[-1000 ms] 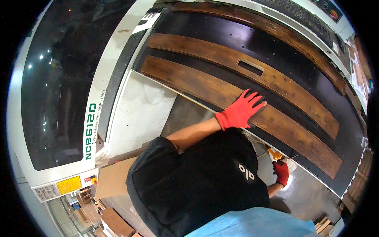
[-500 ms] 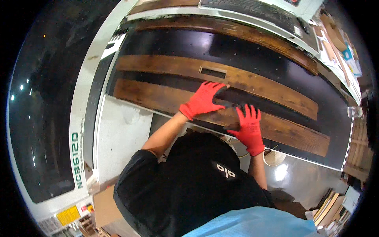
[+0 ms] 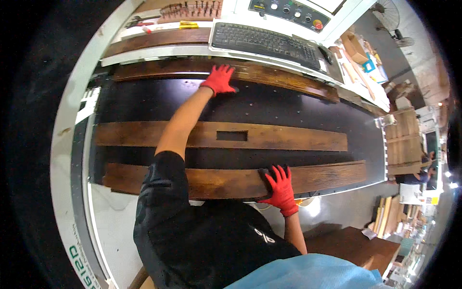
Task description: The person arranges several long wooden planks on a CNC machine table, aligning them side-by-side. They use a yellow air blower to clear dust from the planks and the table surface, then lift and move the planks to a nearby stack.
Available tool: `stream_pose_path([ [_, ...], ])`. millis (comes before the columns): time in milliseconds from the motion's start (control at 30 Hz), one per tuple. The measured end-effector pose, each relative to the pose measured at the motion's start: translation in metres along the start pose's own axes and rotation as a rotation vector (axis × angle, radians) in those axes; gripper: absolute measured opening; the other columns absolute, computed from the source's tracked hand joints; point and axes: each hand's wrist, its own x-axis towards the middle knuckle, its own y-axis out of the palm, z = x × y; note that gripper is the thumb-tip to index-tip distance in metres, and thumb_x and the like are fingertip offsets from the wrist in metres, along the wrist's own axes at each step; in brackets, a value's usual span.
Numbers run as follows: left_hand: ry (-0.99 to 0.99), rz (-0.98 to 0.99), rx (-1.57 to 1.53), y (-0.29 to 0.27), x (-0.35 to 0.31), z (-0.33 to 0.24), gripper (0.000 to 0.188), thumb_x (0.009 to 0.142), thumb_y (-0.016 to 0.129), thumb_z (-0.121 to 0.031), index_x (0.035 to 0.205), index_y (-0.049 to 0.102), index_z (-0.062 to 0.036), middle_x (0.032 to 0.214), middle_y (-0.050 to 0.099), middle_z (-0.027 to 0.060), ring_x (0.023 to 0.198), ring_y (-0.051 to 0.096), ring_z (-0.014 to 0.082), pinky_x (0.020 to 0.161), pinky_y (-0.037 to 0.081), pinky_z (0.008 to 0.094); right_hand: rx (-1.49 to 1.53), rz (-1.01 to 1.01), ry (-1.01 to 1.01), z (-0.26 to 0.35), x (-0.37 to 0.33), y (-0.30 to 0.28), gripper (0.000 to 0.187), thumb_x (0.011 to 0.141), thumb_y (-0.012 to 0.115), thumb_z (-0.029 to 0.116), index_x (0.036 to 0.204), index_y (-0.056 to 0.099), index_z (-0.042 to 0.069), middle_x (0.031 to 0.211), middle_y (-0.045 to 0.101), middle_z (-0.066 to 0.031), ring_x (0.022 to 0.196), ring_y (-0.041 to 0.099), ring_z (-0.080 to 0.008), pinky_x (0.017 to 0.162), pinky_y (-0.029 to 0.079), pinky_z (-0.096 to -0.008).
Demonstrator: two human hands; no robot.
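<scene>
My left hand (image 3: 219, 80), in a red glove with dark fingertips, reaches across to the far brown wood plank (image 3: 284, 78) and lies on it with its fingers spread. My right hand (image 3: 281, 190), gloved the same way, rests at the near wood plank (image 3: 226, 182), its fingers apart over the top face. Between these two lies a middle plank (image 3: 298, 139) with a rectangular slot cut in it; my left forearm passes over it. All the planks lie on a black bed (image 3: 288, 108) dotted with small points.
Beyond the bed stand a keyboard (image 3: 264, 43), a mouse (image 3: 326, 54) and a control panel (image 3: 288, 14) with knobs. A rack of metal bits (image 3: 190, 10) and a yellow-handled tool (image 3: 188, 24) sit at the far left. A white machine frame (image 3: 65, 130) runs along the left. Boards (image 3: 385, 214) stand at the right.
My left hand has moved from near the middle and near planks out to the far plank. My right hand stays at the near plank. The view has shifted, showing more beyond the bed.
</scene>
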Motion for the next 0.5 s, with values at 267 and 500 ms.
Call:
stream_pose_path([
  [267,-0.079,-0.028,-0.022,0.037,0.052,0.012,0.118,0.069,0.078,-0.072,0.160,0.033,-0.0103,0.165,0.032,0.0153,0.154,0.025,0.0361,0.121,0.017,0.0703,0.000,-0.001,0.037,0.006,0.002,0.000,0.102,0.048,0.090,0.063,0.132,0.062,0.013,0.146,0.051,-0.0221,0.139,0.043,-0.0458,0.119,0.022,-0.0697],
  [500,0.140,-0.051,-0.034,-0.011,-0.018,0.000,0.122,0.057,0.091,-0.062,0.158,0.038,-0.0166,0.145,0.049,0.0207,0.138,0.044,0.0410,0.118,0.030,0.0582,0.017,-0.005,0.052,0.007,0.005,0.001,0.104,0.045,0.091,0.061,0.135,0.062,0.016,0.148,0.051,-0.0206,0.141,0.042,-0.0442,0.120,0.021,-0.0684],
])
